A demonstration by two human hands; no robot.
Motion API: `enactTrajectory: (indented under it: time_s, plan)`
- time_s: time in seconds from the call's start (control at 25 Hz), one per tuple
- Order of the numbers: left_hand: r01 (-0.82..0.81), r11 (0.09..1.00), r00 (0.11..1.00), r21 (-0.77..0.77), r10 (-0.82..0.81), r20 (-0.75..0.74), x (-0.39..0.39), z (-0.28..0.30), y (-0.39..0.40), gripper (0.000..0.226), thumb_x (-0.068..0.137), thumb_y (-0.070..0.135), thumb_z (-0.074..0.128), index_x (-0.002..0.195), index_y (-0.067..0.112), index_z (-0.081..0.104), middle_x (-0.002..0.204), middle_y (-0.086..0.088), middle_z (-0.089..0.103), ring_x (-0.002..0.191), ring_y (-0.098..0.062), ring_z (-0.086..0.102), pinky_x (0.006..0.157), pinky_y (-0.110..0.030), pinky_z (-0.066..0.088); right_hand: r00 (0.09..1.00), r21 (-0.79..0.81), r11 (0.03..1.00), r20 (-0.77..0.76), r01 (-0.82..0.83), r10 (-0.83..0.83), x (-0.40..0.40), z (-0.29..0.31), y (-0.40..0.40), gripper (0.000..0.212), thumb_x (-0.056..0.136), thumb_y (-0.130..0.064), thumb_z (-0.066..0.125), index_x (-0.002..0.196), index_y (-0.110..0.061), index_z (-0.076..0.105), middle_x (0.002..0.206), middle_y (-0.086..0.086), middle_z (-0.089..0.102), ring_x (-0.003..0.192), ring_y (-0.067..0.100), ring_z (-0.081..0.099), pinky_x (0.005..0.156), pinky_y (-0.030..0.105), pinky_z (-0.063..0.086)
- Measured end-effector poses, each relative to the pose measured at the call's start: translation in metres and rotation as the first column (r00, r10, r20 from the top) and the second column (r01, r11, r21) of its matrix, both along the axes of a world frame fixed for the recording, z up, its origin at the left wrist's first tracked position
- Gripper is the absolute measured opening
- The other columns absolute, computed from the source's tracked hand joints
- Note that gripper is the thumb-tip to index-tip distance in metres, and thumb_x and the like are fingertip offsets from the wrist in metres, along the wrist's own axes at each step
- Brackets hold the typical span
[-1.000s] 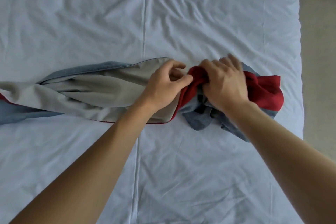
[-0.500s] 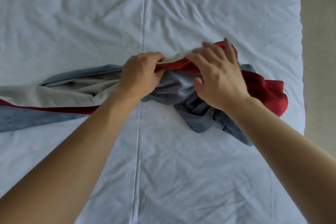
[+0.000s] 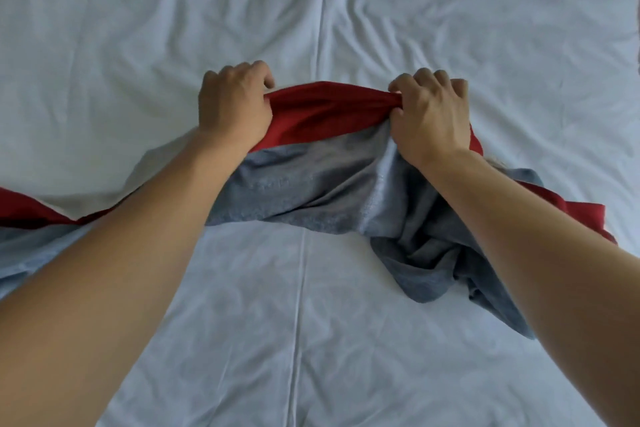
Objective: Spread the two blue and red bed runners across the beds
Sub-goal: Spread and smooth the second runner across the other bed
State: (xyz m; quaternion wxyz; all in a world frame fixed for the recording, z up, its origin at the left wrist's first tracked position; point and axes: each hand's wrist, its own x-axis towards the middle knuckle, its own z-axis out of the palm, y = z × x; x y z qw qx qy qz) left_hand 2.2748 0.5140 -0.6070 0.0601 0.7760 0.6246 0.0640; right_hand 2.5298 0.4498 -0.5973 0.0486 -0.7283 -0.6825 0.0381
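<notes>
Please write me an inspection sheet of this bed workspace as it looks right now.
Surface: wrinkled white sheet, with a seam running down the middle.
Job's things: blue and red bed runner, partly spread; its right end is bunched up, and its left end runs out of frame.
Clutter: nothing seen.
Grippers: left hand and right hand each grip the runner's red edge, holding it taut between them.
Cables: nothing seen.
Surroundings: nothing seen beyond the bedding.
</notes>
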Motion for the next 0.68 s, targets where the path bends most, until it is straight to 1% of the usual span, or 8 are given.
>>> enactTrajectory:
  time_s: [0.08, 0.16, 0.24, 0.28, 0.36, 0.44, 0.48, 0.68]
  plan:
    - [-0.026, 0.999, 1.0, -0.041, 0.026, -0.008, 0.003, -0.003, -0.006, 0.035, 0.087, 0.013, 0.06, 0.122, 0.016, 0.059, 0.117, -0.008, 0.064, 0.108, -0.032, 0.057, 0.094, -0.044, 0.039, 0.998, 0.052, 0.998, -0.047, -0.045, 0.047, -0.013, 0.007, -0.01, 0.037, 0.084, -0.013, 0.054, 0.121, -0.015, 0.061, 0.114, 0.007, 0.062, 0.108, 0.031, 0.053, 0.101, 0.042, 0.034]
    - [0.02, 0.999, 1.0, 0.039, -0.02, 0.019, 0.007, 0.0, -0.038, 0.04, 0.084, 0.019, 0.063, 0.123, 0.017, 0.056, 0.118, -0.007, 0.059, 0.109, -0.03, 0.053, 0.092, -0.042, 0.036, 0.987, 0.215, 0.974, -0.127, -0.065, 0.094, -0.033, 0.017, -0.039, 0.035, 0.08, -0.015, 0.058, 0.115, -0.014, 0.064, 0.105, 0.007, 0.062, 0.097, 0.03, 0.054, 0.09, 0.043, 0.04]
    - [0.068, 0.981, 0.989, 0.184, -0.092, 0.12, 0.01, 0.005, -0.086, 0.027, 0.082, 0.023, 0.064, 0.108, 0.019, 0.058, 0.106, -0.003, 0.057, 0.099, -0.028, 0.052, 0.083, -0.04, 0.033, 0.949, 0.322, 0.938, -0.236, -0.128, 0.21, -0.058, 0.017, -0.087, 0.022, 0.081, -0.015, 0.061, 0.102, -0.014, 0.066, 0.09, 0.006, 0.059, 0.083, 0.03, 0.053, 0.073, 0.043, 0.039]
    - [0.107, 0.97, 0.976, 0.218, -0.145, 0.164, 0.009, 0.004, -0.114, 0.017, 0.083, 0.023, 0.063, 0.099, 0.019, 0.059, 0.098, -0.002, 0.057, 0.093, -0.028, 0.051, 0.078, -0.041, 0.033, 0.918, 0.312, 0.933, -0.287, -0.181, 0.274, -0.072, 0.015, -0.117, 0.015, 0.083, -0.016, 0.062, 0.097, -0.015, 0.067, 0.085, 0.005, 0.057, 0.078, 0.029, 0.052, 0.067, 0.042, 0.038]
    - [0.207, 0.965, 0.951, 0.163, -0.238, 0.199, 0.001, -0.007, -0.17, 0.002, 0.087, 0.019, 0.062, 0.087, 0.018, 0.061, 0.085, -0.002, 0.056, 0.083, -0.028, 0.053, 0.072, -0.043, 0.037, 0.879, 0.223, 0.938, -0.344, -0.265, 0.33, -0.092, 0.003, -0.174, 0.01, 0.085, -0.014, 0.063, 0.093, -0.016, 0.069, 0.078, 0.004, 0.057, 0.072, 0.029, 0.054, 0.061, 0.042, 0.041]
    - [0.239, 0.971, 0.953, 0.028, -0.24, 0.185, -0.012, -0.023, -0.206, 0.002, 0.087, 0.015, 0.064, 0.089, 0.014, 0.064, 0.086, -0.004, 0.06, 0.083, -0.03, 0.057, 0.071, -0.045, 0.042, 0.902, 0.071, 0.955, -0.315, -0.289, 0.297, -0.095, -0.013, -0.208, 0.019, 0.082, -0.013, 0.067, 0.1, -0.014, 0.071, 0.082, 0.004, 0.062, 0.074, 0.03, 0.058, 0.062, 0.042, 0.046]
    - [0.217, 0.976, 0.966, -0.013, -0.213, 0.149, -0.017, -0.03, -0.212, 0.01, 0.085, 0.013, 0.067, 0.095, 0.012, 0.066, 0.091, -0.006, 0.062, 0.087, -0.032, 0.058, 0.073, -0.046, 0.044, 0.924, 0.0, 0.96, -0.272, -0.28, 0.269, -0.088, -0.021, -0.214, 0.027, 0.081, -0.013, 0.068, 0.107, -0.014, 0.07, 0.088, 0.006, 0.064, 0.079, 0.032, 0.059, 0.066, 0.042, 0.048]
    - [0.193, 0.98, 0.98, 0.037, -0.191, -0.048, -0.025, -0.045, -0.169, 0.046, 0.079, 0.018, 0.067, 0.123, 0.011, 0.055, 0.124, -0.012, 0.055, 0.109, -0.034, 0.052, 0.087, -0.046, 0.04, 0.992, -0.07, 0.989, -0.018, -0.129, 0.128, -0.048, -0.037, -0.184, 0.047, 0.081, -0.009, 0.06, 0.128, -0.009, 0.059, 0.118, 0.01, 0.062, 0.103, 0.035, 0.056, 0.086, 0.044, 0.044]
